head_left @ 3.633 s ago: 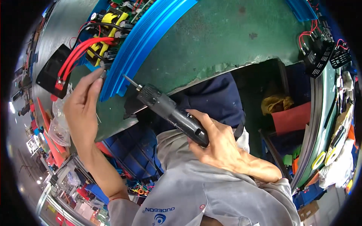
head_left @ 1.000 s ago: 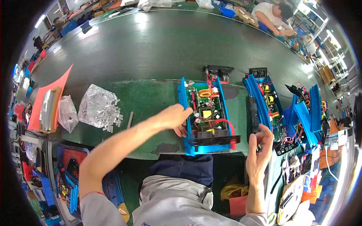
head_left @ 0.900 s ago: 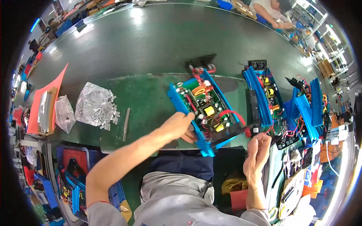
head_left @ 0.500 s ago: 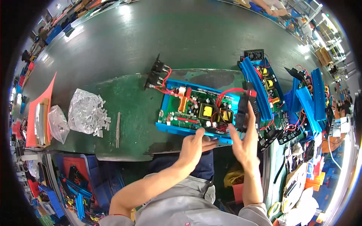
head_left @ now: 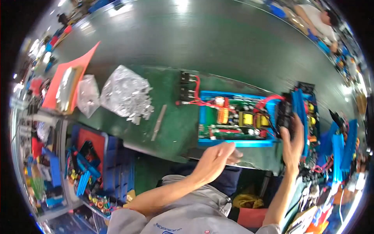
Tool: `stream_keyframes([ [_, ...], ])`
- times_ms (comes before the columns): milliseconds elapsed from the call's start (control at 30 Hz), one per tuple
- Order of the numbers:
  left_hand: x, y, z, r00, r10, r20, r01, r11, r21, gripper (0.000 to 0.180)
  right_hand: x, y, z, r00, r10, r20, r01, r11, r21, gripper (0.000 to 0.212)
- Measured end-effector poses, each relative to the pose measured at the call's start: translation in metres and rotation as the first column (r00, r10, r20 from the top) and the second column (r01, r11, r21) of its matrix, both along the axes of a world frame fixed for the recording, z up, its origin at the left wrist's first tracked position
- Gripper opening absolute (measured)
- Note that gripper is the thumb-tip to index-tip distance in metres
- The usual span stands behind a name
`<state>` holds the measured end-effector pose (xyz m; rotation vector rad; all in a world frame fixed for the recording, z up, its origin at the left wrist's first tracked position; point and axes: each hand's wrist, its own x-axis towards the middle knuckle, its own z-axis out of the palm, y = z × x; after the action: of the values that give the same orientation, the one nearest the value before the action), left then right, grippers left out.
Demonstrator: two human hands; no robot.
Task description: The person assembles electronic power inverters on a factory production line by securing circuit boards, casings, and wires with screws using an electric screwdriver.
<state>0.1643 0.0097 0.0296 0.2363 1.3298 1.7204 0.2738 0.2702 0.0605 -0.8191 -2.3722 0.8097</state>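
Note:
An open blue metal case (head_left: 241,143) with a green circuit board (head_left: 233,130) and yellow-wrapped transformers lies on the workbench in front of me. Red wires run from its left end to black socket parts (head_left: 187,86). At its right end my right hand (head_left: 292,142) grips a black end panel (head_left: 285,111), thumb on the near side; the fingers behind are partly hidden. Thick red wires join this panel to the board. My left hand (head_left: 218,160) is just below the case's near edge, its fingers loosely bent and apart from the thumb, holding nothing that I can see.
A plastic bag of small metal pieces (head_left: 126,95), a smaller clear bag (head_left: 88,95) and a thin metal tool (head_left: 159,123) lie to the left, by a red sheet (head_left: 74,78). More blue case parts (head_left: 338,150) crowd the right. A person (head_left: 317,21) is at the far right.
The view has swung, so the bench things appear shifted rightward. My left hand has come away from the case's near wall. The right hand stays at the black panel, and the socket parts lie straighter.

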Motion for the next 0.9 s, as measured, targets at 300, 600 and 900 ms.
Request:
stream_keyframes([
  [300, -0.088, -0.123, 0.002, 0.246, -0.174, -0.954, -0.782, 0.545, -0.301, 0.015, -0.099, -0.131, 0.053, 0.846, 0.504, -0.173, -0.48, 0.862, 0.164, 0.028],
  [600, -0.104, -0.166, -0.003, 0.023, -0.185, -0.982, -0.737, 0.661, -0.142, 0.014, -0.3, -0.234, -0.015, 0.451, 0.881, 0.142, -0.817, 0.344, 0.462, 0.035],
  [900, -0.098, -0.195, -0.008, 0.312, 0.557, -0.77, -0.84, 0.54, 0.05, 0.021, -0.318, -0.248, -0.049, 0.598, 0.699, 0.392, -0.719, 0.251, 0.648, 0.017],
])
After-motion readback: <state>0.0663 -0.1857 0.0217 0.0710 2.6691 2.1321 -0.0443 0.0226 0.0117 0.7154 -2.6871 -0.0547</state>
